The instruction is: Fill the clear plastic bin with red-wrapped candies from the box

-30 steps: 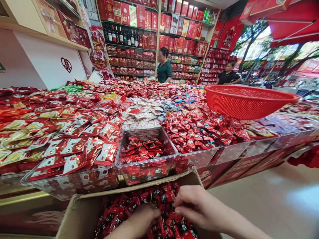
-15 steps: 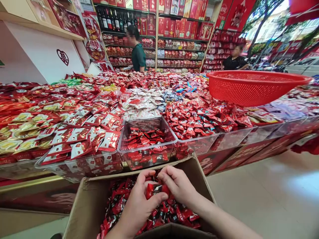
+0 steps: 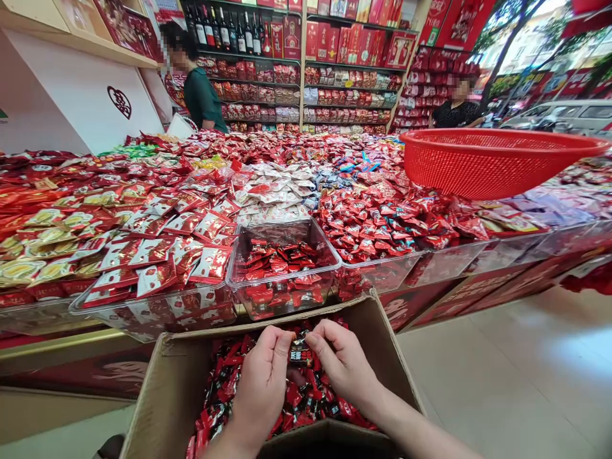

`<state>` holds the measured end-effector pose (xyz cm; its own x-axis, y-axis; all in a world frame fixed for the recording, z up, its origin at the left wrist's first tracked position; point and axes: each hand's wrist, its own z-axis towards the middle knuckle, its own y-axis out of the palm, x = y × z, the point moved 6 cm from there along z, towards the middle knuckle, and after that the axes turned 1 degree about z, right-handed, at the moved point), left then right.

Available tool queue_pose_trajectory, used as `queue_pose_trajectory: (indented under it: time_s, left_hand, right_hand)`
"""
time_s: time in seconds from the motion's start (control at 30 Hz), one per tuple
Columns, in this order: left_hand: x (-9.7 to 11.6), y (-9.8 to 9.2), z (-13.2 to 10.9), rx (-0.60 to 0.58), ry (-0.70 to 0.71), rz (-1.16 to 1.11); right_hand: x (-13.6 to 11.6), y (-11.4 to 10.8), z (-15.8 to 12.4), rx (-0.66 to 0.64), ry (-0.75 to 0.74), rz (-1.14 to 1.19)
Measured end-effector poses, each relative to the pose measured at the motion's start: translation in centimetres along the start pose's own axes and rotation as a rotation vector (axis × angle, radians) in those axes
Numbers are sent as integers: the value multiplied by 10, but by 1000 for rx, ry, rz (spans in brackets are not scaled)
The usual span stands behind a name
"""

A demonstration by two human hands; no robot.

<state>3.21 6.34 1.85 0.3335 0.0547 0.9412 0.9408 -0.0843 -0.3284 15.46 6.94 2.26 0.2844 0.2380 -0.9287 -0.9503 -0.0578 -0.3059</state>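
Note:
Between my two hands is one small red and black wrapped candy point(image 3: 301, 356), its printed face turned up. My left hand point(image 3: 264, 376) pinches its left end with thumb and forefinger. On the other end, the fingertips of my right hand point(image 3: 342, 360) are closed in the same way. Both hands are over an open cardboard box point(image 3: 174, 382), which holds a heap of the same red and black candies point(image 3: 303, 408). Just beyond the box stands a clear plastic bin point(image 3: 287, 280), partly filled with similar red wrapped candies point(image 3: 282, 256).
Heaps of packaged sweets point(image 3: 157, 255) cover the long counter. A red plastic basket point(image 3: 482, 166) rests on them at the right. One person in green point(image 3: 203, 95) is behind the counter, another in black point(image 3: 456, 113) at the far right. Tiled floor point(image 3: 478, 376) lies to the right.
My left hand has gone from cradling the candy to pinching its end, and the candy now shows its printed face. The person in green has moved left.

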Motion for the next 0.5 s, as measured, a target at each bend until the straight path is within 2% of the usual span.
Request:
queue_pose_trajectory:
  time_s: [0.07, 0.2, 0.4, 0.5]
  left_hand:
    - [5, -3, -1, 82, 77, 150]
    - [12, -6, -5, 161, 181, 307]
    - [10, -8, -8, 153, 83, 73]
    - [10, -9, -8, 120, 91, 21]
  right_hand:
    - [2, -1, -4, 61, 31, 47]
    - [9, 6, -10, -5, 138, 286]
    - [8, 7, -14, 43, 160, 437]
    - [7, 8, -16, 37, 149, 425]
